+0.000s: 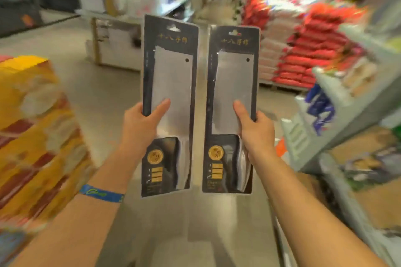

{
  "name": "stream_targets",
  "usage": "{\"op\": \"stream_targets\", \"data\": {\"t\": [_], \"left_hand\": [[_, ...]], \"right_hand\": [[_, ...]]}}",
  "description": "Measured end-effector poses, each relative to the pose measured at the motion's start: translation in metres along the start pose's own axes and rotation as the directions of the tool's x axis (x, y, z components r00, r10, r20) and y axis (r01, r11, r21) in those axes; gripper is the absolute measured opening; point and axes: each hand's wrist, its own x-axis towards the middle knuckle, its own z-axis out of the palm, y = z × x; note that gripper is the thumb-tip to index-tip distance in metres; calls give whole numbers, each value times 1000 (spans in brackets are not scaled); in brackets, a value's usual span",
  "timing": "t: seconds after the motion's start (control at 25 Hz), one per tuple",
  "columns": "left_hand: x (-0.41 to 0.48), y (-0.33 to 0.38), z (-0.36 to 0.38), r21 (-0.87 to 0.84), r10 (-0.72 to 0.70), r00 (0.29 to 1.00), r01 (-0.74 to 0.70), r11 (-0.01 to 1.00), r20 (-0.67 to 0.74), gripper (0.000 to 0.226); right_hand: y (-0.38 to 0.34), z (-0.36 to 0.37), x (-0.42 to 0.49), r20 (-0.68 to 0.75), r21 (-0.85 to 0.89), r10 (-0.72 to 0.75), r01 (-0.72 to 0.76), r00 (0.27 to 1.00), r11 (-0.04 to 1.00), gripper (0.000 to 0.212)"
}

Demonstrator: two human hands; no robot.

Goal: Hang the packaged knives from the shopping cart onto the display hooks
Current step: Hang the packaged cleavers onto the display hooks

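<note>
Store aisle, blurred all round: grey floor (97,97) ahead, stacked red sacks (312,58) at far right, yellow packs (32,128) piled at left, a shelf unit (321,123) close on the right.

Both arms are stretched forward, one pack per hand.

My left hand (141,128) grips the left packaged knife (171,84) at its left edge, about two thirds of the way down. The thumb lies across the front over the cleaver blade and the fingers are hidden behind the card. A blue wristband (101,194) sits on that forearm.

My right hand (256,130) grips the right packaged knife (233,84) at its right edge, at the same height. Thumb is on the front over the blade, fingers behind.

Both packs are upright with the handle end down, side by side and just apart, tilting slightly away from each other at the top. Hang holes (173,27) are at the top ends, above my hands.
</note>
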Motion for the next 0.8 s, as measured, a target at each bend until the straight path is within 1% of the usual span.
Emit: {"op": "stream_targets", "data": {"t": [0.12, 0.2, 0.28, 0.32, 0.36, 0.48, 0.52, 0.6, 0.64, 0.76, 0.8], "left_hand": [[26, 53, 101, -83, 98, 978, -84, 993, 182, 21], [37, 82, 162, -152, 153, 948, -114, 982, 279, 24], [44, 104, 218, -202, 195, 913, -128, 971, 359, 23], [47, 114, 248, -226, 206, 891, -121, 967, 405, 23], [50, 119, 274, -245, 210, 869, -107, 964, 447, 24], [58, 130, 347, -291, 227, 806, -71, 954, 547, 26], [62, 133, 372, -317, 242, 776, -57, 947, 582, 27], [69, 136, 416, -360, 259, 710, -8, 933, 655, 32], [72, 137, 437, -359, 254, 668, 21, 933, 699, 33], [75, 136, 499, -349, 250, 539, 87, 933, 804, 23], [71, 134, 517, -348, 257, 498, 98, 932, 828, 22]], "right_hand": [[-39, -84, 54, -164, -50, -91, 84, 982, 995, 56], [-62, -132, 77, -242, -51, -137, 129, 960, 990, 50], [-78, -174, 93, -328, -87, -174, 154, 928, 984, 43], [-83, -197, 100, -383, -107, -184, 155, 905, 982, 44], [-86, -216, 106, -432, -134, -193, 149, 881, 980, 50], [-93, -263, 117, -573, -213, -194, 85, 796, 973, 78], [-94, -278, 122, -618, -215, -192, 72, 762, 974, 76], [-97, -299, 130, -700, -224, -205, 62, 684, 973, 55], [-98, -308, 133, -738, -237, -211, 46, 641, 970, 48], [-102, -328, 141, -821, -261, -222, 1, 526, 965, 42], [-101, -333, 139, -844, -276, -239, -6, 481, 961, 36]]}}
